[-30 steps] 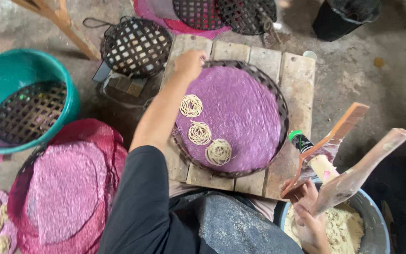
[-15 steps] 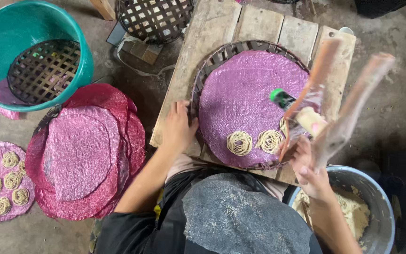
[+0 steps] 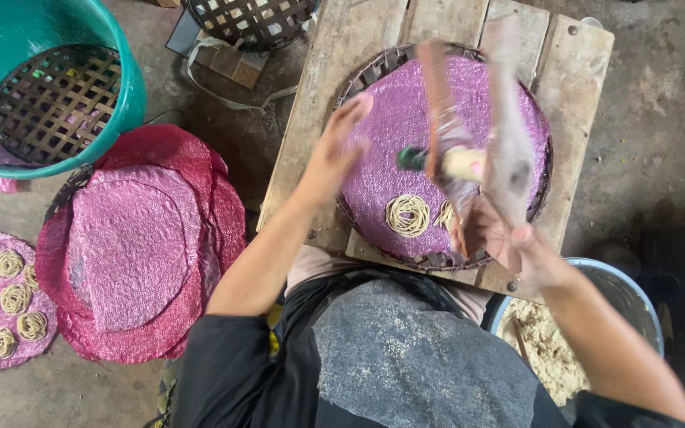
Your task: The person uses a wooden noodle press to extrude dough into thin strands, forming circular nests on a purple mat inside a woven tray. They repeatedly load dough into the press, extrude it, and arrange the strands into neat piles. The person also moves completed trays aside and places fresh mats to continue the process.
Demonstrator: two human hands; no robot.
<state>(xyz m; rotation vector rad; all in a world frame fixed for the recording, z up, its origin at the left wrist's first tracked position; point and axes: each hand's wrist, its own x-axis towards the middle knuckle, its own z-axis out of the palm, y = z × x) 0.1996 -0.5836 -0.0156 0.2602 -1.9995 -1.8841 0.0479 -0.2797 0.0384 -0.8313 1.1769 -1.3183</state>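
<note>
I keep my left hand (image 3: 334, 154) flat, steadying the tray (image 3: 374, 71), while my right hand (image 3: 501, 238), gripping the wooden press (image 3: 469, 150), coils noodles beside the nest (image 3: 407, 215).

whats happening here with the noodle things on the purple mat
A person is pressing noodle coils onto a purple mesh mat that lies in a round woven tray on a wooden stand. The right hand grips a two-handled wooden press, blurred, above the mat. The left hand rests on the mat's left side. One finished coil lies near the front edge, another partly hidden beside it.
</note>
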